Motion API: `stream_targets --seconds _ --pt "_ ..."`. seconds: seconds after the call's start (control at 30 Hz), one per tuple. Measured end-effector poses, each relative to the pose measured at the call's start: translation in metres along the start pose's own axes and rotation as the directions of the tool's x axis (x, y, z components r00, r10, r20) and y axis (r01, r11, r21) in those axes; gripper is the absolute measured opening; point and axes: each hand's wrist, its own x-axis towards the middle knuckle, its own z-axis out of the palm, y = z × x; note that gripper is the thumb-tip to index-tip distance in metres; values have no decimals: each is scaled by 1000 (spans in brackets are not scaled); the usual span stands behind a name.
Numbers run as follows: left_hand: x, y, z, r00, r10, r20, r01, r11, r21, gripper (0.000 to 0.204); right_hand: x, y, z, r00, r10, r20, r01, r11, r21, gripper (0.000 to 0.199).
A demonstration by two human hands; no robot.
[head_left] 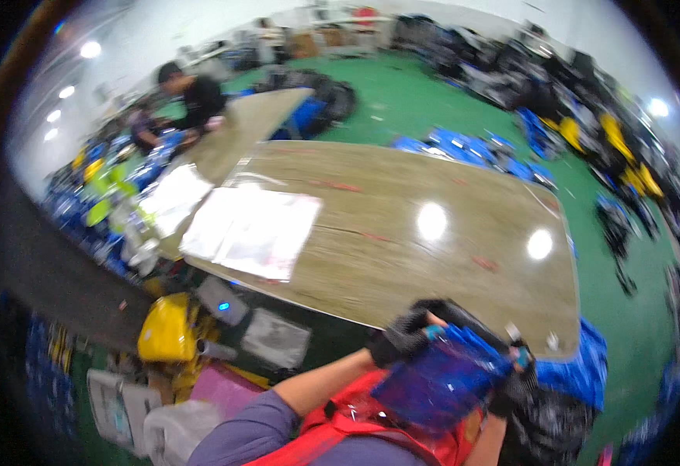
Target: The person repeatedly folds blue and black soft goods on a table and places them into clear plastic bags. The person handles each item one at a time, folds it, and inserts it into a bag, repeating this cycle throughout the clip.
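Close to my body, a shiny blue plastic bag hangs between my two hands, over the table's near edge. My left hand, in a dark half-finger glove, is closed on its upper left corner. My right hand, gloved the same way, grips the bag's right side; its fingers are partly blurred. A black folded bundle shows just behind the blue bag, by my left fingers. Whether a hand also holds it I cannot tell.
On the wood-topped table lie clear plastic sleeves and red strips. A yellow bag and boxes stand low at left. Blue bags lie beyond the table, dark piles farther back. A person works at far left.
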Motion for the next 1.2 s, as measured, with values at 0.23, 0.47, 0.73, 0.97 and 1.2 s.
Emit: stream_targets --seconds 0.23,0.47,0.73,0.97,1.2 --pt "7 20 -1 962 242 -130 -242 970 19 18 20 -10 -25 996 -34 78 60 935 -351 26" --pt "37 72 12 982 97 -159 -76 988 136 23 80 11 -43 983 -135 123 169 931 -324 38" --pt "63 186 70 913 408 14 -374 822 429 40 167 -14 -7 729 -653 204 640 546 -540 35" --pt "85 175 33 898 393 197 -348 910 -225 95 172 -32 33 848 -396 352 516 769 -378 54" --pt "47 60 20 934 -171 314 194 980 -45 66 123 -39 44 664 241 708 -452 883 125 73"
